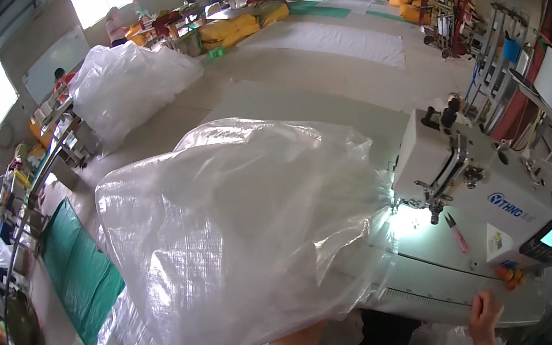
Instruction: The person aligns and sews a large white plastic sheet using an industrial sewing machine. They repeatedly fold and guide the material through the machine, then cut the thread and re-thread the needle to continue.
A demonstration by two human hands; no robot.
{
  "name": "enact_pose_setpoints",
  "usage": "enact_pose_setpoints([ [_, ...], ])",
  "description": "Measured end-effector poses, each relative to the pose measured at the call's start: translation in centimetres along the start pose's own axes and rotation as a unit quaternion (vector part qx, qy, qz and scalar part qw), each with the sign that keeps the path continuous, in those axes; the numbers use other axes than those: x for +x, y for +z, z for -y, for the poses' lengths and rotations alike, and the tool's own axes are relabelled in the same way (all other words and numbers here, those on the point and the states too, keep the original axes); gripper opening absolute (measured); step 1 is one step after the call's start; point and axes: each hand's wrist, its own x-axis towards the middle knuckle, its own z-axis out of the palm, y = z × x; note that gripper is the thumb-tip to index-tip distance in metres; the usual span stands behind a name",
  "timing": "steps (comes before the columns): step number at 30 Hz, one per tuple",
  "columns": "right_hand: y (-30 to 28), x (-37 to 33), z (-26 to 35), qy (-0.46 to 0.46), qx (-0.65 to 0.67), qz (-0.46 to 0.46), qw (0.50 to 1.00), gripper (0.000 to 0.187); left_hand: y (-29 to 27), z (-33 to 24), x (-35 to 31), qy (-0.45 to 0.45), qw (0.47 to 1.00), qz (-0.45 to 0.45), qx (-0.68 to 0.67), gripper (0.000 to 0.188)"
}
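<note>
A large translucent white plastic sheet [214, 230] lies bunched over the left part of the sewing table, its right end gathered by the lit needle area of a white sewing machine [467, 174]. My left hand [305, 340] is at the sheet's near lower edge, under a black sleeve; the plastic covers its fingers, so its grip is hidden. Close to the table's front edge, to the right, my right hand [485, 314] is curled closed, with nothing visible in it. Small snips with pink handles [457, 234] lie on the tabletop beneath the machine arm.
Small orange objects [511, 276] sit below the machine's control panel [550, 240]. Green sheeting [78, 271] covers floor on the left. Beyond the table stands another big heap of clear plastic [129, 80]. Two people are at the far left. Racks and hand trucks [459, 19] line the right side.
</note>
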Motion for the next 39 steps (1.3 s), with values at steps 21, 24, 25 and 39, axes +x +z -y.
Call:
enact_pose_setpoints([
  [21, -0.6, -0.1, 0.2, 0.018, -0.014, 0.030, 0.999, 0.006, 1.3, -1.8, 2.2, 0.003, 0.999, 0.030, 0.026, 0.018],
  [24, -0.7, 0.0, 0.2, 0.022, -0.016, 0.034, 0.999, 0.006, 1.4, -1.8, 2.3, 0.001, 0.999, 0.033, 0.027, 0.017],
  [25, -0.8, 0.0, 0.4, 0.025, -0.017, 0.035, 0.999, 0.006, 1.3, -1.8, 2.3, 0.001, 0.999, 0.032, 0.028, 0.017],
  [39, -0.4, 0.1, 0.7, 0.034, -0.016, 0.028, 0.999, 0.006, 0.6, -1.6, 2.3, -0.003, 0.999, 0.025, 0.043, 0.016],
])
